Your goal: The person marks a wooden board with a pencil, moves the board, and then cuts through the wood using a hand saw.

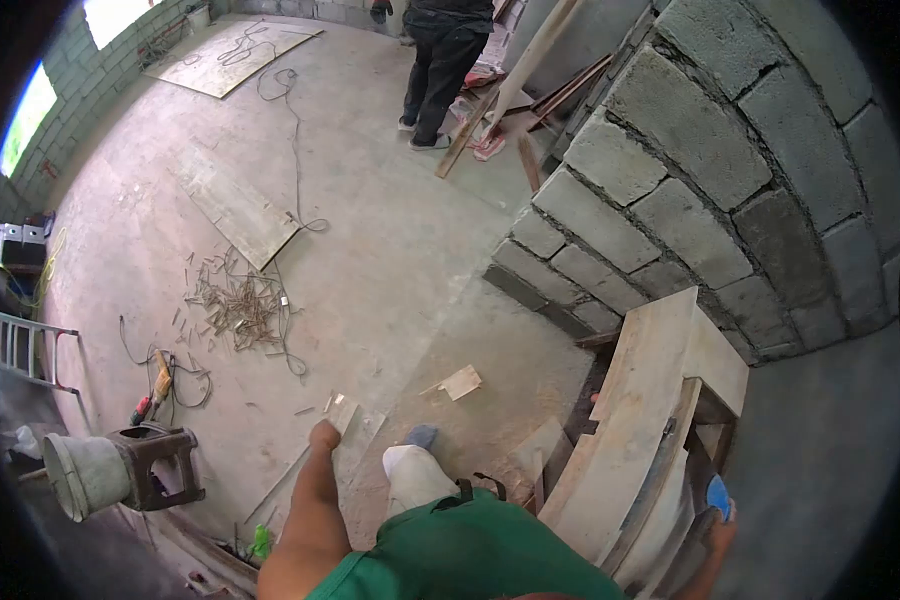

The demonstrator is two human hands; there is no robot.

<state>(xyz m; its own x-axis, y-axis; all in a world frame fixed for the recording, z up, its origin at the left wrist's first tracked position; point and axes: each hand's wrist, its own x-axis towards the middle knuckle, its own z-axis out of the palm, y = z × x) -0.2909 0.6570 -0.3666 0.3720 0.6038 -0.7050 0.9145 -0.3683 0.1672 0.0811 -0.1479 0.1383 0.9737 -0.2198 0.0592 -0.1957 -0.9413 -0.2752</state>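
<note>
My left hand (325, 435) reaches down at lower centre, its fingers wrapped at the near end of a small flat piece with a pale, shiny top (340, 408). At the lower right, beside a wooden box-like structure (635, 380), my right hand (722, 528) is closed on a blue object (717, 495), whose exact kind I cannot make out. A small board piece (461, 382) lies on the floor ahead of my foot.
A person (445, 70) stands near the block wall (670, 190). Left are wood scraps (238, 305), a power tool (160, 378), a bucket (80, 478), a stool (160, 465) and a ladder (30, 345). Boards (235, 205) and cables lie on the floor.
</note>
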